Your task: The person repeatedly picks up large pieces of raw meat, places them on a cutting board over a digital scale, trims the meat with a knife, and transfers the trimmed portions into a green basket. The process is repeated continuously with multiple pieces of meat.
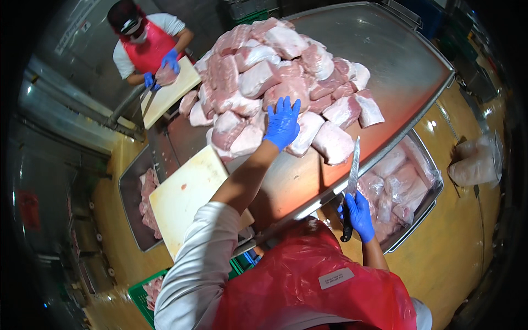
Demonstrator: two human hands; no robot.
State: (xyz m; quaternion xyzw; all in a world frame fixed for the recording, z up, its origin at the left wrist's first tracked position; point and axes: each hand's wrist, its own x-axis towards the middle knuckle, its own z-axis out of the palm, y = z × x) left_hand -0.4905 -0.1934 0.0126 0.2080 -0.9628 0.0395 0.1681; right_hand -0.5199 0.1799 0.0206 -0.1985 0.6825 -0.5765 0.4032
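Note:
A big heap of pale pink raw meat pieces (pixel 258 77) lies on a steel table (pixel 352 33). My left hand (pixel 283 125), in a blue glove, reaches out over the near side of the heap. Its fingers are spread on a piece of meat, with nothing gripped. Beyond the table's near edge, my right hand (pixel 359 214), gloved in blue too, is closed around the black handle of a knife (pixel 353 170). The blade points up and away from me, apart from the meat. A white cutting board (pixel 190 190) lies left of my left forearm.
Across the table at far left, a person in a red apron (pixel 151 49) handles meat and a knife on another white board (pixel 184 82). Bins of meat stand at right (pixel 437 190) and left (pixel 129 181). A green crate (pixel 137 297) sits at lower left.

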